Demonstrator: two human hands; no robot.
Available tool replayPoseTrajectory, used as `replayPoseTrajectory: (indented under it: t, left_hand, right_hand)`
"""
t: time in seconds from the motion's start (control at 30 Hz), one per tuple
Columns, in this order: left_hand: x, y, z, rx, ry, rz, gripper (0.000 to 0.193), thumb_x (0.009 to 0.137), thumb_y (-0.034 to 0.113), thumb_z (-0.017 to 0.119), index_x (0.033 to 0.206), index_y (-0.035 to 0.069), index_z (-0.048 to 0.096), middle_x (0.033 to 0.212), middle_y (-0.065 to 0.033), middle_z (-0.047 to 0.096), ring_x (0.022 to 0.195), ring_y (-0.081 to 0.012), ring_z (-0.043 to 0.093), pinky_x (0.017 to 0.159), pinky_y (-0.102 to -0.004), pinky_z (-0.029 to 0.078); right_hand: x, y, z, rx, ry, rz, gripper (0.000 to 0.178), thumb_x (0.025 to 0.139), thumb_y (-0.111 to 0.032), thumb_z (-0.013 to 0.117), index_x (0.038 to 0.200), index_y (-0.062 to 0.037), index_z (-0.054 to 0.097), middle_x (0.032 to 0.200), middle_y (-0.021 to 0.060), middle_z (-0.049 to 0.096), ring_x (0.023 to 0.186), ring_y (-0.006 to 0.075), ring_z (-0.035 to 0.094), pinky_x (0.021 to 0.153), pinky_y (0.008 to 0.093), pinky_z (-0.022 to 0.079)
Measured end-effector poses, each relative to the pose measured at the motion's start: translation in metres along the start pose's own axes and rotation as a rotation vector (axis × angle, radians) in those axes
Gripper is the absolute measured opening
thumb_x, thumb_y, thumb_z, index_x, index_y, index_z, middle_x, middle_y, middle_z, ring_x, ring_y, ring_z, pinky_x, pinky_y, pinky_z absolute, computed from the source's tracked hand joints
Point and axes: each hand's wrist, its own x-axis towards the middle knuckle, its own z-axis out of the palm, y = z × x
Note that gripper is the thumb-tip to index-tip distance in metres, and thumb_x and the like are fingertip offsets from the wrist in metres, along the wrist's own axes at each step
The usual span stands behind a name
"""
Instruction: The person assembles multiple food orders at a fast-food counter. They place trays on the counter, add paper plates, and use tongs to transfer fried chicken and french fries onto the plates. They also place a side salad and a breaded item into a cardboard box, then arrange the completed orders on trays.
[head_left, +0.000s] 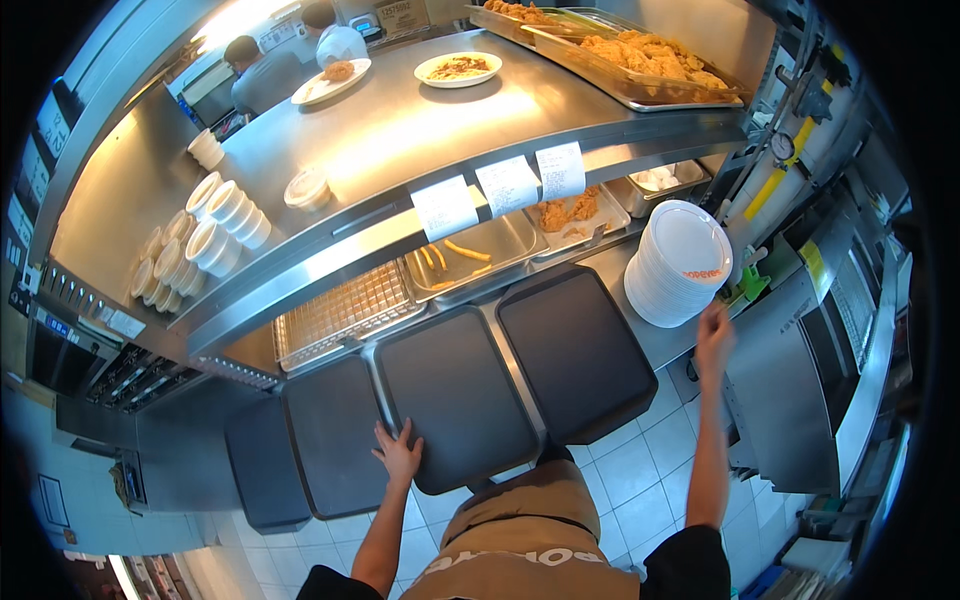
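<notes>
My left hand (399, 455) lies with its fingers spread on the left edge of a dark grey tray (455, 395), by the neighbouring tray (335, 440). Another dark tray (575, 350) sits to the right of these. My right hand (713, 342) is at the lower right of a tall stack of white plates (678, 262), close to its side. That hand is smeared by motion, and I cannot make out whether it touches the plates or holds anything. Just beyond it is a bright green object (748, 285).
A steel shelf (380, 130) above the trays bears stacked lidded cups (225, 205), two plates of food and pans of fried chicken (640, 55). Paper slips (508, 186) hang from its edge. Below are a wire rack (345, 310) and a pan of fries (470, 255). People work at the far left.
</notes>
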Motion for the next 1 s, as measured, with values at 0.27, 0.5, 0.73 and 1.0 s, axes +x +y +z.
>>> replayPoseTrajectory:
  t: [0.27, 0.5, 0.73, 1.0]
  left_hand:
    - [-0.018, 0.046, -0.005, 0.058, 0.128, -0.037, 0.06, 0.087, 0.042, 0.069, 0.142, 0.027, 0.053, 0.159, -0.0267, 0.011, 0.148, -0.0455, 0.008, 0.109, -0.0733, 0.012]
    - [-0.055, 0.216, 0.032, -0.255, 0.167, 0.335, 0.044, 0.087, 0.022, 0.07, 0.128, 0.011, 0.062, 0.136, -0.021, 0.052, 0.123, -0.0374, 0.053, 0.103, -0.0421, 0.044]
    - [-0.078, 0.41, 0.077, -1.181, -0.753, 0.309, 0.061, 0.099, 0.035, 0.059, 0.15, 0.012, 0.036, 0.128, -0.0151, 0.059, 0.118, -0.0228, 0.058, 0.096, -0.0379, 0.05]
    - [-0.093, 0.389, 0.08, -1.697, -0.779, -0.228, 0.059, 0.098, 0.028, 0.06, 0.141, -0.007, 0.037, 0.13, -0.0198, 0.054, 0.117, -0.0287, 0.058, 0.104, -0.0447, 0.047]
  right_hand:
    - [0.163, 0.129, 0.04, -0.521, -0.219, 0.167, 0.044, 0.083, -0.034, 0.072, 0.114, -0.0054, 0.061, 0.105, 0.0175, 0.067, 0.098, 0.0395, 0.064, 0.085, 0.0479, 0.052]
    - [0.167, 0.163, 0.031, 0.309, -0.388, 0.438, 0.036, 0.086, -0.014, 0.061, 0.119, -0.0025, 0.056, 0.103, 0.0116, 0.064, 0.08, 0.0209, 0.069, 0.058, 0.0301, 0.057]
    - [0.098, 0.127, -0.041, 0.683, -0.433, 0.646, 0.059, 0.096, -0.016, 0.045, 0.151, -0.0088, 0.025, 0.13, 0.0164, 0.054, 0.095, 0.0207, 0.067, 0.069, 0.03, 0.059]
    - [-0.055, 0.044, -0.052, 0.914, -0.866, 0.42, 0.064, 0.096, -0.01, 0.054, 0.153, -0.0025, 0.025, 0.128, 0.0189, 0.054, 0.109, 0.0251, 0.059, 0.087, 0.035, 0.055]
